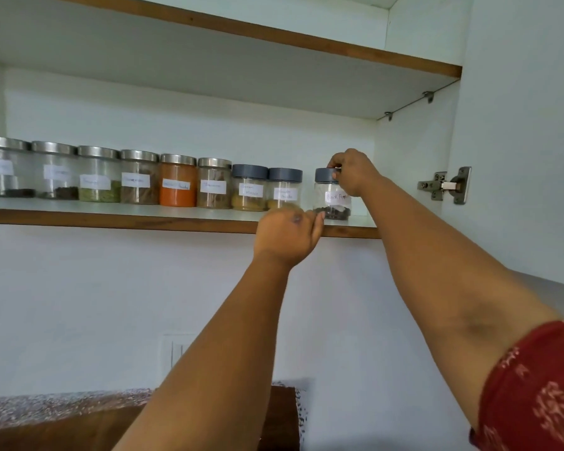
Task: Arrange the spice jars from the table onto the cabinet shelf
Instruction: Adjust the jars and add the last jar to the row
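Right hand (350, 170) grips the pepper jar (332, 198) by its lid, seating it on the shelf (144, 219); left hand (287, 237), loosely curled and holding nothing, steadies its base.

At centre frame we see nine labelled spice jars upright in a row on the cabinet shelf (118, 212). Six steel-lidded jars (137, 176) run from the left edge, then two grey-lidded jars (267, 187); the black pepper jar (332, 198) stands slightly apart, rightmost.
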The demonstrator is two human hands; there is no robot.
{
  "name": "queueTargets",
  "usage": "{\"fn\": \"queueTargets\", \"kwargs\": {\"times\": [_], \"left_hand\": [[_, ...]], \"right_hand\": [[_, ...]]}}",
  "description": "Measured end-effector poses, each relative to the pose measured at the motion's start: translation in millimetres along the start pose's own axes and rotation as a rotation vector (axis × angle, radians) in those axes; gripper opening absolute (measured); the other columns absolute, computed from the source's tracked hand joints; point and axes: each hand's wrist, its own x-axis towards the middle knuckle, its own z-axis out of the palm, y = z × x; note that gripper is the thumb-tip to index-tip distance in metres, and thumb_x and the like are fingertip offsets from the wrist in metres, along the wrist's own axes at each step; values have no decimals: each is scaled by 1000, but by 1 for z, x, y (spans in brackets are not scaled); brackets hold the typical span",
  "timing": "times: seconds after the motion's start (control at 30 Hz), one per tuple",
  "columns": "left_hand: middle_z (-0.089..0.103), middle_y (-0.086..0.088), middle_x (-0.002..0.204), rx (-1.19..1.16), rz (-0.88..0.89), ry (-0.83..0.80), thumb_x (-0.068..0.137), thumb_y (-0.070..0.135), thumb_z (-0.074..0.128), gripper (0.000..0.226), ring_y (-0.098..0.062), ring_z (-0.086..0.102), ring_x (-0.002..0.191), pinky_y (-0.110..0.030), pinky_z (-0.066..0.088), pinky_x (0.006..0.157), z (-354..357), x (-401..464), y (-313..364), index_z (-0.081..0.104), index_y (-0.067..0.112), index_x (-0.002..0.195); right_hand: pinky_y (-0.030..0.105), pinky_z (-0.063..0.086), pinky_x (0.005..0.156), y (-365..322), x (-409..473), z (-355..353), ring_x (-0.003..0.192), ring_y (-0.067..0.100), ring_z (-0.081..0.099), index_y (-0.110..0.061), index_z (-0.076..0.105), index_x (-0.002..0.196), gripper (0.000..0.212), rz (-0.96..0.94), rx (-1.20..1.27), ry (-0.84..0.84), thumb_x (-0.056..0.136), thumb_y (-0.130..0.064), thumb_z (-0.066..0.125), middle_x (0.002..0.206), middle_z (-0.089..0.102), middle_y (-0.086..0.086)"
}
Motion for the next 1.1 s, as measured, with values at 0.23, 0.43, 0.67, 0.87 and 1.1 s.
{"fn": "queueTargets", "kwargs": {"times": [0.23,0.43,0.67,0.87,1.1], "left_hand": [[53,0,52,55,47,65,101,40,27,54,-17,40,44,-24,38,46,4,0,-1,63,18,67],[55,1,52,101,41,131,99,38,33,51,-15,33,46,-23,28,47,4,0,0,63,20,62],[53,3,52,84,37,133,98,37,36,48,-13,32,47,-23,25,51,2,0,0,63,21,62],[54,2,53,91,31,68,101,37,26,56,-15,44,47,-24,33,49,0,1,3,62,20,62],[40,6,53,52,18,41,101,36,34,50,-12,35,47,-24,24,52,-8,1,2,61,21,62]], "right_hand": [[32,42,87,-4,20,22,115,30,53,-18,46,138,56,-7,-239,-146,88,5,54,129,55,13],[39,40,90,8,39,36,112,32,53,-21,31,144,57,2,-194,-338,93,2,44,130,51,14],[39,42,95,11,44,52,116,32,52,-26,31,146,60,-18,-149,-312,93,0,46,136,48,14],[44,25,114,27,45,53,142,38,27,-28,0,155,62,323,345,-9,103,-36,35,161,-2,16],[47,28,111,30,41,59,131,36,42,-10,21,151,82,623,928,-410,94,-68,25,147,37,23]]}}
